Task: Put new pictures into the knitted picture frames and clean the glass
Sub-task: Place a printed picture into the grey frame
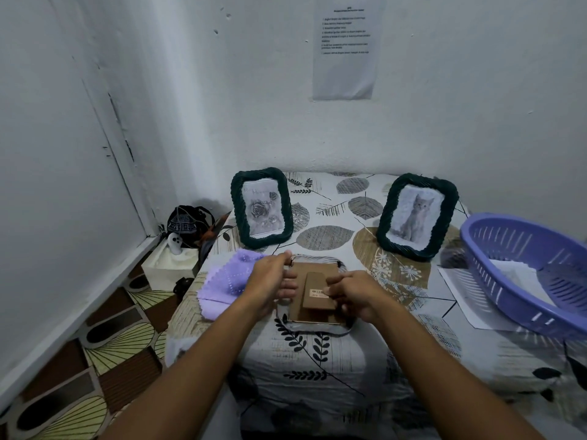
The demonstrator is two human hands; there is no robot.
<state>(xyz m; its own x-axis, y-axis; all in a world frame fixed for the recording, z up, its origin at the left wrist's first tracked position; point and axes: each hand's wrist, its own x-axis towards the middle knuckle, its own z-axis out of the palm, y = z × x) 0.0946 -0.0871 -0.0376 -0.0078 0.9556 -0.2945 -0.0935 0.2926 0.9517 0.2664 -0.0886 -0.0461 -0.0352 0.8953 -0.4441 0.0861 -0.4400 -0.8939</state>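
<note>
The face-down frame lies on the desk between both hands. The left hand grips its upper left edge; the right hand pinches the cardboard backing (probably light and stiff, with fragile glass underneath), so the woven rim is the safest place to hold.

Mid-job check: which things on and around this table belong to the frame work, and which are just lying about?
Job: face-down frame under left hand and right hand; rose frame; cat frame; purple cloth; basket with paper.
Lying about: black bag; white box; wall notice.
</note>
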